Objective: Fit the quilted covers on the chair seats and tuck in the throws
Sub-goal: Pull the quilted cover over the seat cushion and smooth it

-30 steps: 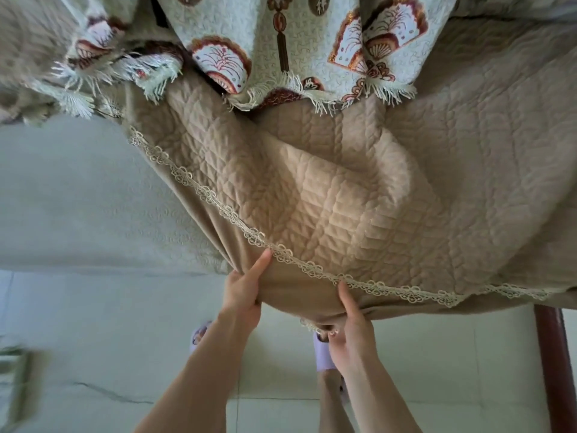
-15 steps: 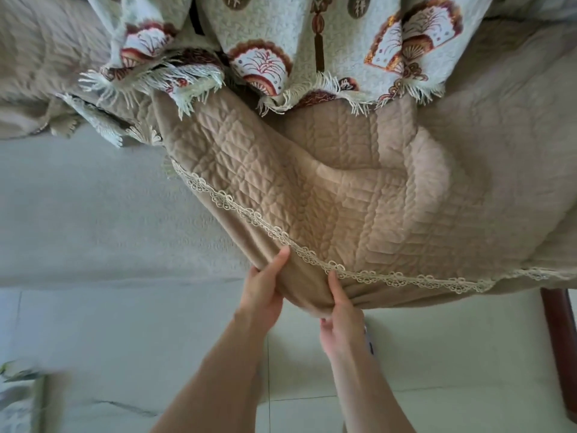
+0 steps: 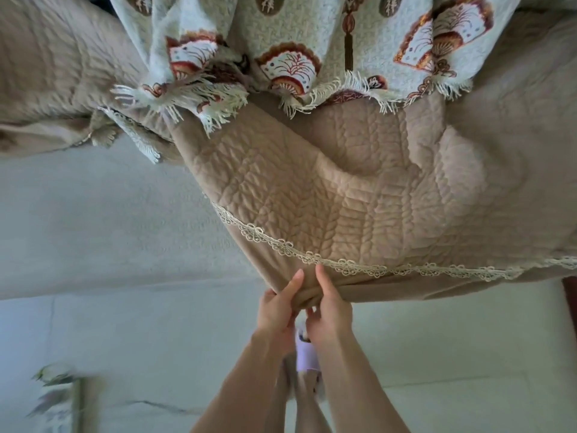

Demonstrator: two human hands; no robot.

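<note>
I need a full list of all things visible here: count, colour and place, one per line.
quilted cover: one, tan, middle and right
lace trim: one strip, cream, along the cover's front edge
throw: one, pale with red-brown fans and white fringe, top, over the cover
pale textured surface: one, grey-white, left
chair leg: one, dark red, right edge
slipper: one, lilac, between the forearms
floor: pale tiles, bottom
blurred object: one, bottom left, unidentifiable
left hand: one, grips the cover's front edge
right hand: one, grips the same edge beside it
</note>
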